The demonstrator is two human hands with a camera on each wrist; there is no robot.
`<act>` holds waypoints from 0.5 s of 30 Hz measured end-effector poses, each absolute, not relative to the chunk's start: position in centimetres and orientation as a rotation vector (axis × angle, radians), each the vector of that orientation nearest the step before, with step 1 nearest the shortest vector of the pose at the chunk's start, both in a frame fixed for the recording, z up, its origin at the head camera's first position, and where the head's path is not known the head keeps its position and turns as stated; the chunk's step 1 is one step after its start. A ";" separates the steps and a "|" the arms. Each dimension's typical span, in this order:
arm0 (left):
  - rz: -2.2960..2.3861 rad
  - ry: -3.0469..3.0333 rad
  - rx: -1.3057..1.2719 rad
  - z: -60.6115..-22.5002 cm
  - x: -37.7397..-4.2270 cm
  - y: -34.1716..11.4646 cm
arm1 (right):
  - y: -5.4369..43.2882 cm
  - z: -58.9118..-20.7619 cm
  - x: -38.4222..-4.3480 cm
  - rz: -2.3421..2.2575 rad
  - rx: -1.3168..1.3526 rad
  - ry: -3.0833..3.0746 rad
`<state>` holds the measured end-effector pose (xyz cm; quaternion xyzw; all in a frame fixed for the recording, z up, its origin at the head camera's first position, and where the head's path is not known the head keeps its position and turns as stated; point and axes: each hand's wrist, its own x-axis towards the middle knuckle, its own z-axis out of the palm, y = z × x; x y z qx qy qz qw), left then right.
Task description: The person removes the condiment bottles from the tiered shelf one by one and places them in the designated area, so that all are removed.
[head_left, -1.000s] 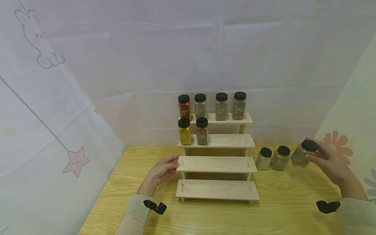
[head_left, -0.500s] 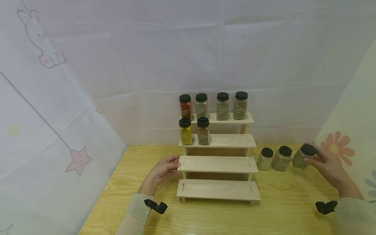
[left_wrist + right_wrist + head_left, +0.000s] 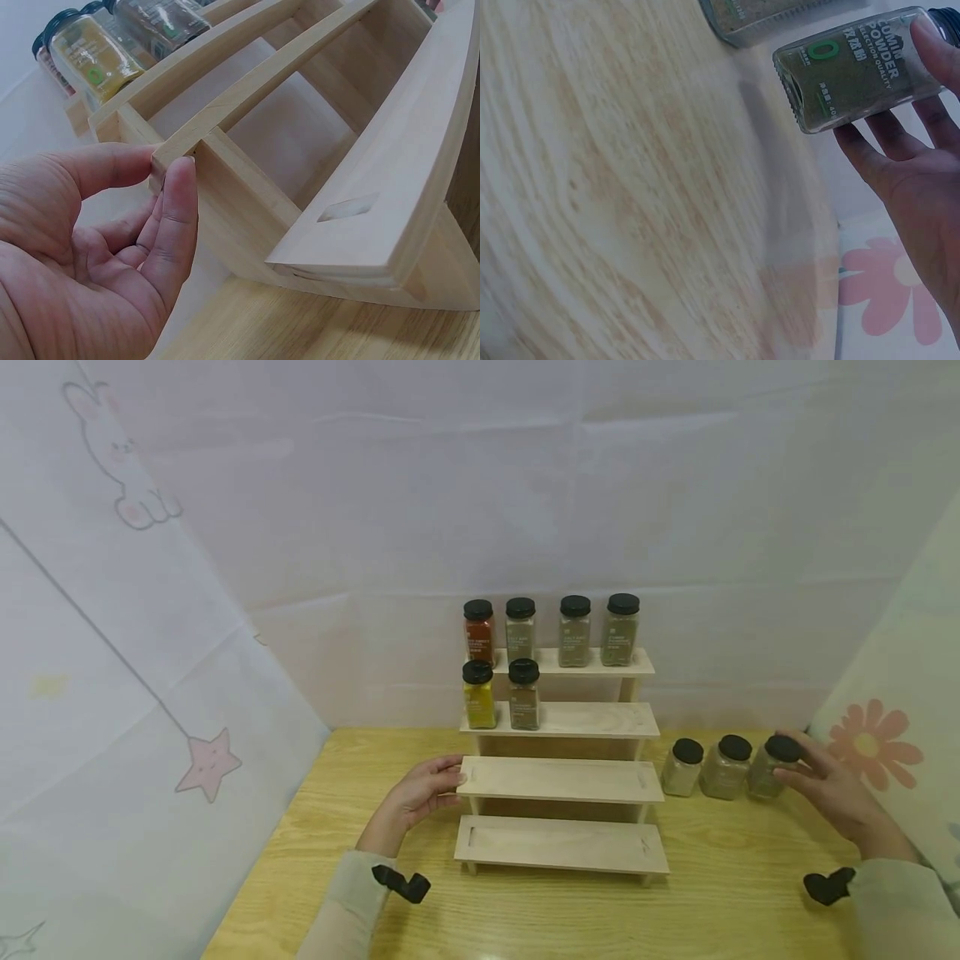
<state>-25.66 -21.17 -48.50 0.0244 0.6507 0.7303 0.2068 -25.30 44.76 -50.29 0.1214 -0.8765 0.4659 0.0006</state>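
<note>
Through the head camera I see a four-step wooden rack (image 3: 562,843) on a wood-grain table (image 3: 570,918), with black-lidded glass jars on and beside it. The person's two hands are well apart. The left hand (image 3: 423,793) pinches the left end of the second step from the bottom between thumb and fingers. The right hand (image 3: 832,789) grips the cumin jar (image 3: 764,778) near its lid, at the table's far right; I cannot tell whether its base touches the wood.

That jar holds a dull greenish-brown powder. The right wrist camera lets me read "CUMIN POWDER" in white capitals, with "QUALITY" in a smaller line, Chinese characters and a green round mark; the finest print is too small for me.

Just left of it stand a second table jar (image 3: 723,778) and a pale-filled jar (image 3: 681,777). On the top step I count a red-filled jar (image 3: 481,642) and three with greyish or greenish contents: one (image 3: 521,642) near the red, then a pair (image 3: 575,643) at the right. One step down, at the left, a yellow-filled jar (image 3: 480,705) stands beside a brown-filled jar (image 3: 524,707). Their white lettering is too small to read surely.
</note>
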 end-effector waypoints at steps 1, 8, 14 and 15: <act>2.035 1.813 0.068 -48.5 -25.7 -21.2 | 44.8 -50.4 -25.4 1.476 0.382 -2.752; 2.026 1.826 0.066 -48.6 -25.8 -21.2 | 45.0 -51.4 -25.7 1.581 0.398 -2.718; 2.026 1.824 0.066 -48.6 -25.7 -21.2 | 45.0 -52.6 -26.4 1.755 0.523 -2.584; 2.026 1.823 0.067 -48.6 -25.7 -21.2 | 45.0 -52.7 -26.5 1.781 0.538 -2.571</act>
